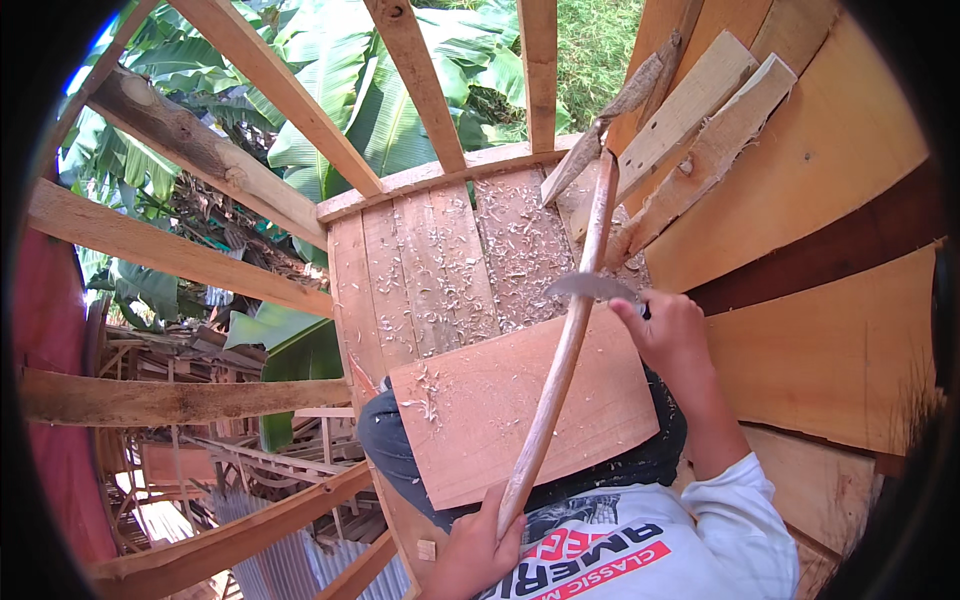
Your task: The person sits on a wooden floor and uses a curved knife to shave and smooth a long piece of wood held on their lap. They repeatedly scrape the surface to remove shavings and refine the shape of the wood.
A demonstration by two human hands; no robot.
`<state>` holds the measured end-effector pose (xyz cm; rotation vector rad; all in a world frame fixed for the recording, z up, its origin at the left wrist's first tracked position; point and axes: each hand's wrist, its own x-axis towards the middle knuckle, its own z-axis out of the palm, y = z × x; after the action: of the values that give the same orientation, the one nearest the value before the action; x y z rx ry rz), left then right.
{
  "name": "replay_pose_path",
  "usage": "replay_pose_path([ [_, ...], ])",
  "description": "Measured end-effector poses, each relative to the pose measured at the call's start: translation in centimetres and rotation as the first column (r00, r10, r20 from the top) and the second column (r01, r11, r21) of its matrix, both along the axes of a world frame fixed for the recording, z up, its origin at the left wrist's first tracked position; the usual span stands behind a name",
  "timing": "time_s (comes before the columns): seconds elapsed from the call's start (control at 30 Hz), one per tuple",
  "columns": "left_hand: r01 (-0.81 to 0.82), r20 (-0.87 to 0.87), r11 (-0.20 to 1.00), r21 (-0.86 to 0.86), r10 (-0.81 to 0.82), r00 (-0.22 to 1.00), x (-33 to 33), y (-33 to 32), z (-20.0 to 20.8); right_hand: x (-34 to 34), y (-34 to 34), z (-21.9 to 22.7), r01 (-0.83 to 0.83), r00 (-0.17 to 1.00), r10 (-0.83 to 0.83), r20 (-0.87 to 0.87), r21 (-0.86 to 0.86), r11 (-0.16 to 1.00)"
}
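A long, slightly curved wooden stick (pixel 556 383) slants up and away from my body over my lap. Its near end is wrapped by the fingers of my left hand (pixel 478 556), close to my shirt. My right hand (pixel 672 335) grips a knife (pixel 594 287) with a curved blade, and most of its handle is hidden in the fingers. The blade lies across the upper part of the stick. Beneath them a flat wooden board (pixel 520 410) rests over my legs, with a few pale shavings (pixel 428 393) on its left side.
Curled shavings cover the plank floor (pixel 430 270) beyond the board. Wooden slats (pixel 280 95) form an open railing ahead and to the left. At the upper right, rough timber pieces (pixel 690 150) lean by a plank wall (pixel 800 345). Banana leaves (pixel 350 100) stand outside.
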<state>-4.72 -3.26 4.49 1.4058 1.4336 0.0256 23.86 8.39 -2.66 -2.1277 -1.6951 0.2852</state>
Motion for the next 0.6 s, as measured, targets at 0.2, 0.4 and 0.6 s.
replay_pose_path([
  [0.2, -0.057, 0.011, 0.998, -0.006, 0.057, 0.998, -0.2, -0.5, -0.7, -0.8, -1.1, -0.1, -0.068, 0.995, 0.061, -0.076, -0.083, 0.994],
  [0.4, -0.034, -0.012, 0.998, 0.056, 0.034, 0.999, 0.1, 0.0, 0.0, -0.8, -2.4, -0.8, -0.086, 0.922, 0.059, -0.382, -0.054, 0.995],
  [0.6, -0.072, -0.063, 0.954, 0.291, 0.094, 0.994, 0.5, -0.1, -1.6, -6.2, -3.4, -2.8, -0.183, 0.491, 0.121, -0.863, 0.034, 0.983],
])
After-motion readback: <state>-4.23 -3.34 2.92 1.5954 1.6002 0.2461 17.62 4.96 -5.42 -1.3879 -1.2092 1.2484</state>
